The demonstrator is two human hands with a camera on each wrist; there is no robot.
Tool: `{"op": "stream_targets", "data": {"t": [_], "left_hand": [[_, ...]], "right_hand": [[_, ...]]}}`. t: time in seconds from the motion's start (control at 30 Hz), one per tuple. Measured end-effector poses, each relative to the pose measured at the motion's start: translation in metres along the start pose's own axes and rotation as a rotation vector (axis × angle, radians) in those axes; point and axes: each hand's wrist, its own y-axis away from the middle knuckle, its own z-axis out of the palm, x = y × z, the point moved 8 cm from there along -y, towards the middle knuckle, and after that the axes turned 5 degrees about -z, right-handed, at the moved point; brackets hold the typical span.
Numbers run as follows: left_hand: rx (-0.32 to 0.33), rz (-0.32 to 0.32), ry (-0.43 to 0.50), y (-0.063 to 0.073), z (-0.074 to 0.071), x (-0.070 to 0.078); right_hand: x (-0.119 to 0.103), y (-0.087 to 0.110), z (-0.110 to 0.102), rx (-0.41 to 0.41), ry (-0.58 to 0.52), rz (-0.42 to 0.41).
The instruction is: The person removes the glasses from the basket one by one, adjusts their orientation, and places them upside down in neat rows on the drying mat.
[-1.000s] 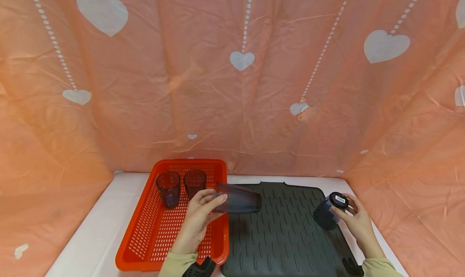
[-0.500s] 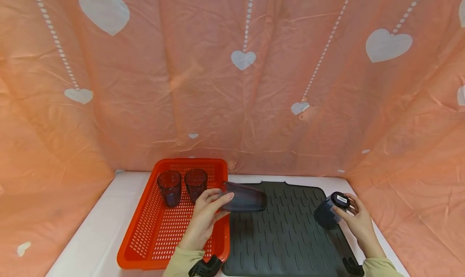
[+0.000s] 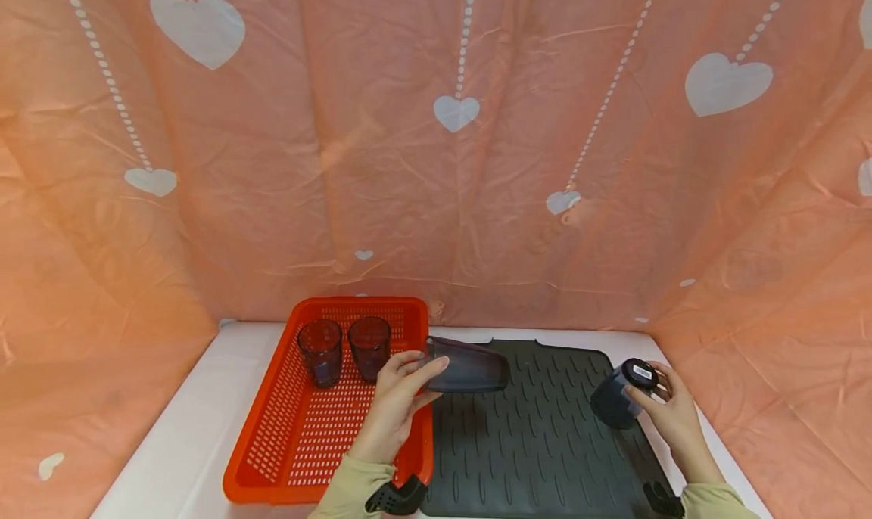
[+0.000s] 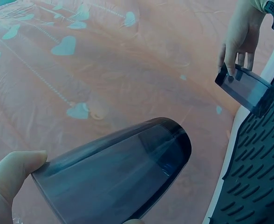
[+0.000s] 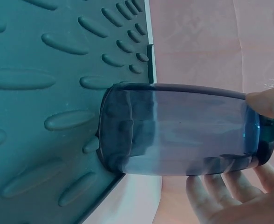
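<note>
My left hand (image 3: 395, 409) grips a dark tinted drinking glass (image 3: 471, 366) near its rim. That glass lies sideways in the air, its base toward the right, above the left part of the black ridged mat (image 3: 531, 451). With my right hand (image 3: 674, 417) I hold a second tinted glass (image 3: 613, 399) by its base end, thumb on one side and fingers on the other. This one is tipped upside down, its mouth end (image 5: 111, 130) at the mat's right edge; whether it bears fully on the mat I cannot tell. A pale label (image 3: 641, 372) shows on its base.
Left of the mat stands an orange perforated basket (image 3: 293, 496). Inside, at its far end, two more tinted glasses (image 3: 320, 356) stand side by side. A white table (image 3: 191, 428) lies underneath, and an orange curtain with pale hearts (image 3: 456, 224) hangs around the back and sides.
My left hand has shifted right with its glass, from over the basket's edge to over the mat. The right hand and its glass have barely moved.
</note>
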Motion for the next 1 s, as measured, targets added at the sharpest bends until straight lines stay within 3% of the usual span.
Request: {"op": "stream_targets", "data": {"t": [0.3,0.7,1.0], "left_hand": [[0.0,-0.009,0.012,-0.002,0.007,-0.002],[-0.005,-0.007,0.009,-0.004,0.008,-0.004],[-0.009,0.011,0.015,-0.004,0.009,-0.002]], "right_hand": [[-0.007,0.001,0.001,0.059,-0.043,-0.06],[-0.009,0.002,-0.005,0.111,-0.07,-0.04],[-0.027,-0.002,-0.012,0.188,-0.204,-0.152]]}}
